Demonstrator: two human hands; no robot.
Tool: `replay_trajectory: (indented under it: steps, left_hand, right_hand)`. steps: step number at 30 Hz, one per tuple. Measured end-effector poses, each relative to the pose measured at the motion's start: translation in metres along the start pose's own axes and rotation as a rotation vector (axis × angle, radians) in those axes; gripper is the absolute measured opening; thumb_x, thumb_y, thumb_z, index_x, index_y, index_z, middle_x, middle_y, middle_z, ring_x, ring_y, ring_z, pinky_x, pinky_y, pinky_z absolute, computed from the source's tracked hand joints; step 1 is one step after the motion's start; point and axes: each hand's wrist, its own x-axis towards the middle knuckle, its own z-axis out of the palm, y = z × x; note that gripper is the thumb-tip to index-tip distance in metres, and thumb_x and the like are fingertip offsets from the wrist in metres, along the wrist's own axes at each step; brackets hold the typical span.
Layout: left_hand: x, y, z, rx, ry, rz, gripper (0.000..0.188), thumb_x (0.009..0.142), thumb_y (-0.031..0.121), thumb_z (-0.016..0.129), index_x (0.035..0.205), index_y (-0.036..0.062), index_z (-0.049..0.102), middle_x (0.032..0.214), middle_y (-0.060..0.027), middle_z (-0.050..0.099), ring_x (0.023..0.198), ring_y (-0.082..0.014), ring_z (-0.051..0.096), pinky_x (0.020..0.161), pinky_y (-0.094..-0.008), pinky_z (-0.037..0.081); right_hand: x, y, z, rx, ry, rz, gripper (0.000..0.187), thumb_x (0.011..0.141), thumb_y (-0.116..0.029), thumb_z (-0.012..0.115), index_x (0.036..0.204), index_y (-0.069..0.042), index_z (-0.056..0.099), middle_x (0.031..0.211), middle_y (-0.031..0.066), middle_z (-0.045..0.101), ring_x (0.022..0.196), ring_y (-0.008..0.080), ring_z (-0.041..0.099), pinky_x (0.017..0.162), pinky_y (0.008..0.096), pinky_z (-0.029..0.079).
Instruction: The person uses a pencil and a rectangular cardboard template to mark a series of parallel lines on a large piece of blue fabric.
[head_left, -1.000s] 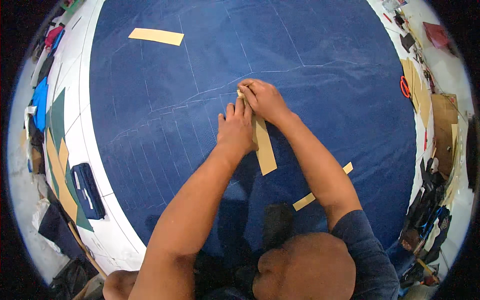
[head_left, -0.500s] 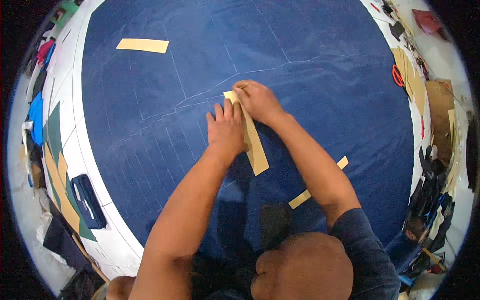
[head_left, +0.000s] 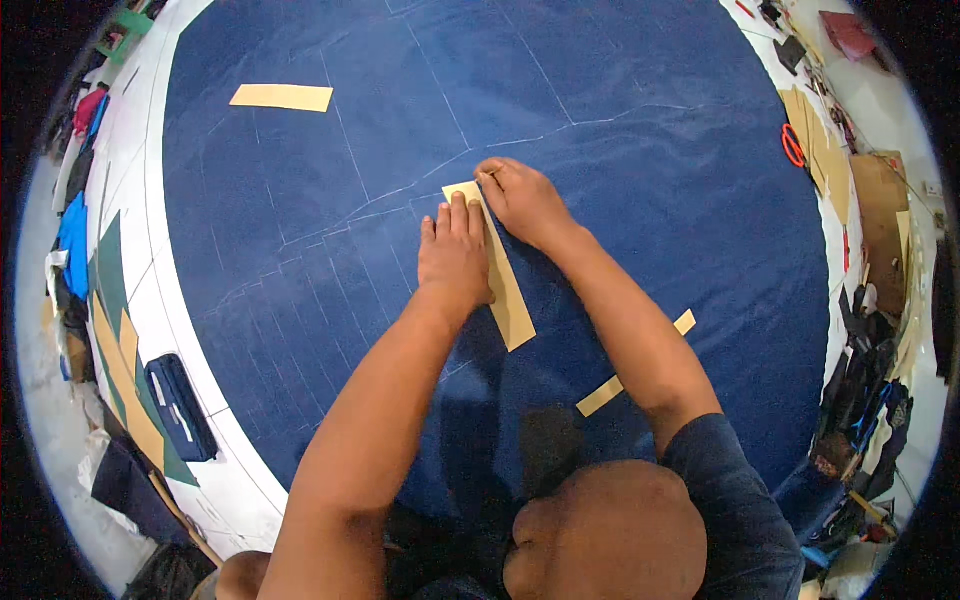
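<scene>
A long tan paper pattern strip (head_left: pixel 512 305) lies slantwise on a wide spread of dark blue cloth (head_left: pixel 640 220). My left hand (head_left: pixel 455 255) rests flat on the strip's upper part, fingers stretched and pressing it down. Just right of the strip's top end, my right hand (head_left: pixel 527 203) is closed in a pinch near its edge. What sits between those fingertips is too small and covered to make out. Thin white lines, long and short, run across the cloth around both hands, several of them ending at a long slanting line above the strip.
Another tan strip (head_left: pixel 282 97) lies at the upper left of the cloth, and a narrow one (head_left: pixel 600 397) is partly under my right forearm. Orange-handled scissors (head_left: pixel 793 146) lie by the right edge. A folded dark blue bundle (head_left: pixel 181 408) sits on the white surface (head_left: pixel 235 440) at left.
My right hand has shifted slightly right along the strip's top end, its fingertips now just off the edge. My left hand stays flat on the strip.
</scene>
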Motion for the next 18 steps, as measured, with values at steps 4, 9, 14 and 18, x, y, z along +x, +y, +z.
replay_trajectory:
  steps: [4, 9, 14, 18]
  left_hand:
    - [0.001, 0.006, -0.006, 0.045, -0.045, -0.010, 0.129, 0.059, 0.046, 0.094, 0.156, 0.0014, 0.021, 0.162, -0.0203, 0.024, 0.149, -0.0338, 0.029, 0.120, -0.0489, 0.030]
    - [0.001, 0.004, 0.002, 0.067, -0.002, -0.009, 0.131, 0.056, 0.046, 0.095, 0.155, 0.0015, 0.022, 0.160, -0.0203, 0.026, 0.148, -0.0351, 0.030, 0.119, -0.0509, 0.031]
    - [0.001, 0.005, 0.003, 0.085, 0.012, -0.024, 0.135, 0.053, 0.049, 0.096, 0.155, 0.0015, 0.021, 0.159, -0.0204, 0.027, 0.147, -0.0363, 0.031, 0.118, -0.0522, 0.033]
    - [0.005, 0.002, 0.008, 0.085, 0.008, -0.031, 0.134, 0.055, 0.049, 0.095, 0.155, 0.0016, 0.021, 0.161, -0.0210, 0.023, 0.149, -0.0365, 0.029, 0.118, -0.0526, 0.032]
  right_hand:
    - [-0.002, 0.004, 0.001, -0.035, -0.016, -0.002, 0.028, 0.101, -0.022, 0.048, 0.109, -0.003, 0.065, 0.109, 0.0192, 0.068, 0.100, 0.0401, 0.065, 0.090, 0.0482, 0.053]
    - [-0.007, 0.003, 0.003, -0.051, -0.012, -0.038, 0.024, 0.100, -0.022, 0.048, 0.108, -0.005, 0.063, 0.105, 0.0184, 0.067, 0.096, 0.0403, 0.065, 0.086, 0.0493, 0.054]
    - [-0.049, -0.006, -0.010, -0.076, -0.088, -0.093, 0.021, 0.099, -0.021, 0.053, 0.109, -0.005, 0.063, 0.103, 0.0169, 0.067, 0.095, 0.0387, 0.065, 0.083, 0.0476, 0.054]
    - [-0.076, -0.013, -0.020, -0.099, -0.181, -0.057, 0.018, 0.098, -0.018, 0.057, 0.109, -0.005, 0.064, 0.104, 0.0147, 0.067, 0.097, 0.0355, 0.066, 0.084, 0.0445, 0.054]
